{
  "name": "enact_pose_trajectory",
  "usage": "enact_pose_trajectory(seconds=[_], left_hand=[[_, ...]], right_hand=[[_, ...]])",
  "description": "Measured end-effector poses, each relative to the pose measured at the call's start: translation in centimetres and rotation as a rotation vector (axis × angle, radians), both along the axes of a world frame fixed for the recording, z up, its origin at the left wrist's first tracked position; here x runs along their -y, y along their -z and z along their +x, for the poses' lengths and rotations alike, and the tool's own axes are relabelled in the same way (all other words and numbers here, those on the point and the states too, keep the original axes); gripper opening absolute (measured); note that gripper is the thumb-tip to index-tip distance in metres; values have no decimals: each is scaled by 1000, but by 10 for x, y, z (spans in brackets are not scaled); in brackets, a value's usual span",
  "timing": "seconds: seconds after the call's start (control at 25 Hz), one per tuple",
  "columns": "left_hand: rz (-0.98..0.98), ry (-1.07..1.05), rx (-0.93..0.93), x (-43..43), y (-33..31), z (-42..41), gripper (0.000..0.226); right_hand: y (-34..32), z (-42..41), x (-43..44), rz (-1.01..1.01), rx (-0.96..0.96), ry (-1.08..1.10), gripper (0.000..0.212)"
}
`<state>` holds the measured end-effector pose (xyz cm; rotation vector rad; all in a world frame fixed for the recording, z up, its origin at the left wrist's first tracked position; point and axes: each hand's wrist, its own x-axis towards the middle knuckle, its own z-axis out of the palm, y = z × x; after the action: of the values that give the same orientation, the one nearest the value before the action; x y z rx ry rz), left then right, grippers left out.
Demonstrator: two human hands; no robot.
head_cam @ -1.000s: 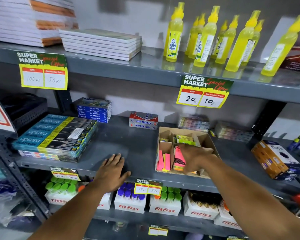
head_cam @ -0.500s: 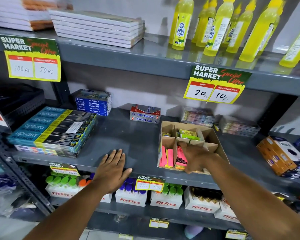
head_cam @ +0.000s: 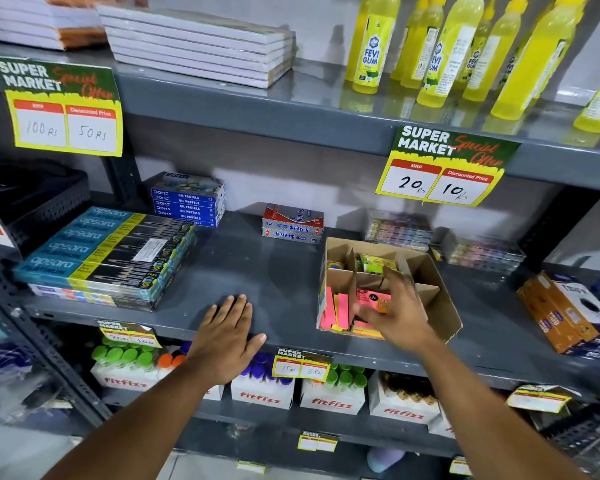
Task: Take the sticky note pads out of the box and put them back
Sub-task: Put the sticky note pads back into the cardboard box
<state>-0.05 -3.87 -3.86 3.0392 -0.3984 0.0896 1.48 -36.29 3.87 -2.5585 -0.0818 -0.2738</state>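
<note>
Gripping a pink sticky note pad [head_cam: 373, 301] in the box [head_cam: 440, 299], right hand [head_cam: 400, 318], left hand [head_cam: 227, 336] flat on shelf [head_cam: 278, 275]

Both my forearms are bare from the lower edge of the view up to the wrists; no sleeve, cuff or glove is in view. My left hand [head_cam: 227, 336] carries no ring, watch or band. My right hand [head_cam: 400, 315] is motion-blurred, and I can make out nothing worn on it.
</note>
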Motion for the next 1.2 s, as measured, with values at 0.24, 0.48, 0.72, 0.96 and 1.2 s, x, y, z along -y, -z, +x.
enact_pose_trajectory(seconds=[0.24, 0.48, 0.72, 0.96, 1.2], left_hand=[[-7, -1, 3, 0, 1, 0, 103], [7, -13, 1, 2, 1, 0, 96], [16, -5, 7, 3, 0, -1, 105], [-8, 1, 3, 2, 0, -1, 101], [38, -21, 15, 3, -1, -1, 89]], right_hand=[[29, -21, -36, 664, 138, 463, 53], [35, -12, -22, 800, 42, 520, 57], [36, -14, -16, 806, -20, 431, 60], [34, -14, -13, 731, -94, 305, 69], [47, -39, -25, -36, 299, 194, 64]])
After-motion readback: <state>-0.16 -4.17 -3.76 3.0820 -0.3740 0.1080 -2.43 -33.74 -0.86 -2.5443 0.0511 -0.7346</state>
